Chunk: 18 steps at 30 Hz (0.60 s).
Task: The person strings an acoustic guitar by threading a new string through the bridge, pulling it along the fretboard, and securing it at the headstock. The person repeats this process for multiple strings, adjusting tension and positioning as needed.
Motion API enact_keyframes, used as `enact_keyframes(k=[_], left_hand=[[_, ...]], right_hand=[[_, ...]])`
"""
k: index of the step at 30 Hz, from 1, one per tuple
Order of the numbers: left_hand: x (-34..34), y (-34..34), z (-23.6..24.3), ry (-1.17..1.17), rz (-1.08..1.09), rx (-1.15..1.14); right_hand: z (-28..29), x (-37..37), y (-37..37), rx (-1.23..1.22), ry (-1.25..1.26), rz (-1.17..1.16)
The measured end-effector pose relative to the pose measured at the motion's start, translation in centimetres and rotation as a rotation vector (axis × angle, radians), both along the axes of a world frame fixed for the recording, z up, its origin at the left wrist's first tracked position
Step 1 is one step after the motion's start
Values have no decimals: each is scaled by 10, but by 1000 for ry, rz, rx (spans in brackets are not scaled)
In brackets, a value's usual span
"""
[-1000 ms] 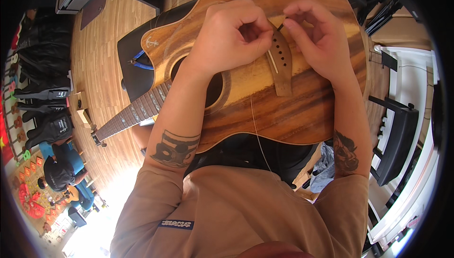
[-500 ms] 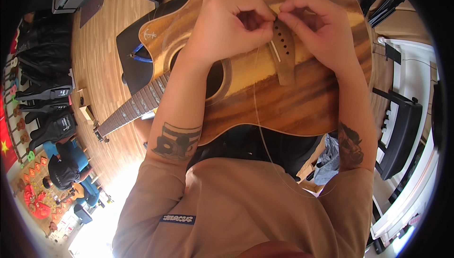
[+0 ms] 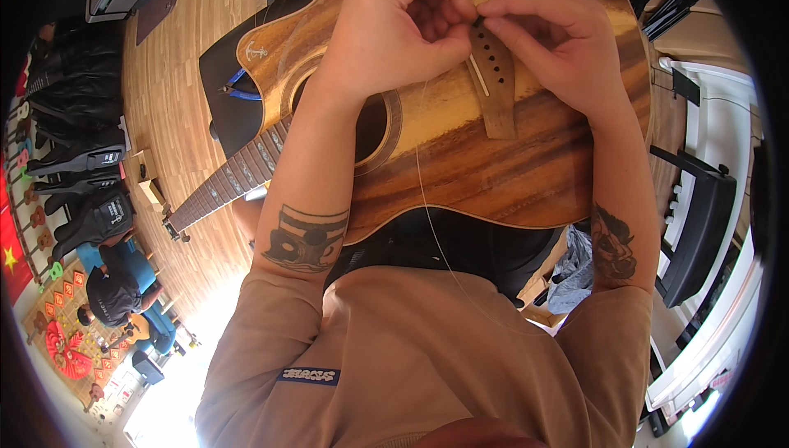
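Note:
An acoustic guitar (image 3: 551, 173) lies face up across my lap, its neck pointing to the lower left. Its brown bridge (image 3: 500, 119) has a row of dark pin holes and a pale saddle (image 3: 479, 76). My left hand (image 3: 403, 29) is closed in a pinch at the bridge's far end. A thin, clear guitar string (image 3: 424, 196) trails from under it toward my shirt. My right hand (image 3: 555, 41) pinches at the same spot, its fingertips nearly meeting the left ones. Whatever small thing sits between the right fingertips is too hidden to name. No strings show over the fretboard (image 3: 228, 178).
Blue-handled pliers (image 3: 244, 94) lie on a black surface beside the guitar's cutaway. Black guitar bags (image 3: 90, 168) line the far left, where another person (image 3: 115, 292) sits with a guitar. A black keyboard-like case (image 3: 699, 234) stands at right, near a grey plastic bag (image 3: 569, 271).
Both hands have shifted slightly away from me, still pinching at the bridge. The hanging string has swung to the left. The guitar has moved a little in view.

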State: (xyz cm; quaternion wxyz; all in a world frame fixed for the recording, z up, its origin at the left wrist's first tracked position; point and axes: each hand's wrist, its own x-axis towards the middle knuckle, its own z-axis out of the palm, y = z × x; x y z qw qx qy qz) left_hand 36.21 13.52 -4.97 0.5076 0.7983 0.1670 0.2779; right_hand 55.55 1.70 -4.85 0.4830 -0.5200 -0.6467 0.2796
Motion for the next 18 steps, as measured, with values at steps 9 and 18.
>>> enact_keyframes(k=[9,18], left_hand=[[3,-4,9,-89,-14,-230],[0,-1,4,-4,-32,-122]], right_hand=[[-1,-2,0,13,-14,-26],[2,-5,3,168,-208,-23]])
